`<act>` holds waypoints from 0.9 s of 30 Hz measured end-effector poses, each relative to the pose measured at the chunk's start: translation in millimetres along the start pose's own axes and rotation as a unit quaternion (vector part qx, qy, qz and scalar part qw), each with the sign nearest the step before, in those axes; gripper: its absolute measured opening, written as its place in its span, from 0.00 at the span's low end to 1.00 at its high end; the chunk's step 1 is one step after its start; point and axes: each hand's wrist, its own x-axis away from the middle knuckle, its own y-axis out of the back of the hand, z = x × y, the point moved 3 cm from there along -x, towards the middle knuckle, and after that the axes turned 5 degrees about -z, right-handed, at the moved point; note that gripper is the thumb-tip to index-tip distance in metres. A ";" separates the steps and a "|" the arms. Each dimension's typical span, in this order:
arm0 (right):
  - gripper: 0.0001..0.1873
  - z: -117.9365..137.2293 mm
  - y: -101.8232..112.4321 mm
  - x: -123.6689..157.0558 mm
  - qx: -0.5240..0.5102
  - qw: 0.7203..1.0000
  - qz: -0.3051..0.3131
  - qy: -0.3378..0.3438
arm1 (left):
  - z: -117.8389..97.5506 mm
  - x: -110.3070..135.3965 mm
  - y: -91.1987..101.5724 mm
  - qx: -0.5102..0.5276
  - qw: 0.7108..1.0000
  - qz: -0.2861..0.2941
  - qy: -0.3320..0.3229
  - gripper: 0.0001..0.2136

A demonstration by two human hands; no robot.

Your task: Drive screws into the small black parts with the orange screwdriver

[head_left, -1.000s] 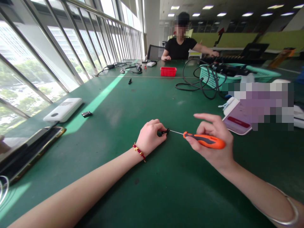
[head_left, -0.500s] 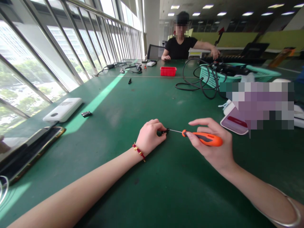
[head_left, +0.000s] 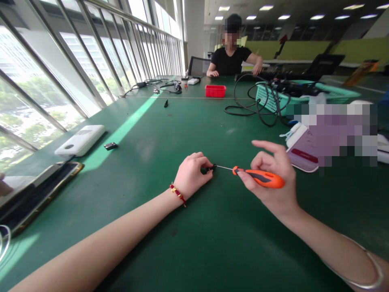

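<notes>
My left hand [head_left: 194, 172] pinches a small black part [head_left: 208, 169] just above the green table [head_left: 194, 251]; the fingers cover much of it, so its kind cannot be made out. In my right hand [head_left: 275, 188] is a screwdriver [head_left: 263, 177] with an orange and black handle, lying nearly level across the palm and thumb. Its thin metal shaft points left, and the tip meets the right end of the black part. The index finger of that hand is raised off the handle.
A red bin [head_left: 215, 91] stands toward the back, with a teal basket [head_left: 334, 96] of black cables to its right. Phones lie at right and left. A white power bank [head_left: 81, 140] and a small black piece [head_left: 111, 146] are at left. Opposite sits a person [head_left: 230, 61].
My right index finger has lifted and my other right fingers have curled, while the screwdriver stays almost in place. The person opposite has drawn one arm back from the basket.
</notes>
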 end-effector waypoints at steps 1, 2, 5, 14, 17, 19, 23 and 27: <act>0.16 1.2 0.0 0.6 0.017 1.000 0.014 -0.002 | 0.0 0.0 0.0 0.000 1.000 0.000 0.000 0.03; 0.08 2.2 -0.2 0.9 0.030 0.999 0.027 -0.002 | 0.1 0.1 0.0 0.000 1.000 0.001 0.000 0.03; 0.07 3.2 -0.4 -0.6 0.037 0.999 0.033 0.009 | 0.5 0.3 0.0 -0.003 1.000 -0.001 0.004 0.03; 0.08 -0.9 -0.7 0.8 0.029 0.999 0.014 0.010 | -0.8 0.3 0.5 -0.006 1.000 0.003 0.009 0.03; 0.04 2.6 2.8 3.1 0.057 0.998 0.012 0.022 | -0.8 0.6 0.1 -0.010 1.000 0.001 0.008 0.03; 0.06 4.8 5.4 2.7 0.066 0.997 0.002 0.033 | -0.8 0.8 -0.2 -0.013 1.000 -0.001 0.009 0.03; 0.07 8.1 4.2 1.7 0.061 0.996 0.035 0.059 | -0.7 0.9 -0.5 -0.019 1.000 0.004 0.009 0.04; 0.06 11.8 0.4 2.9 0.055 0.993 0.064 0.088 | -0.7 1.0 -0.2 -0.025 1.000 0.009 0.006 0.04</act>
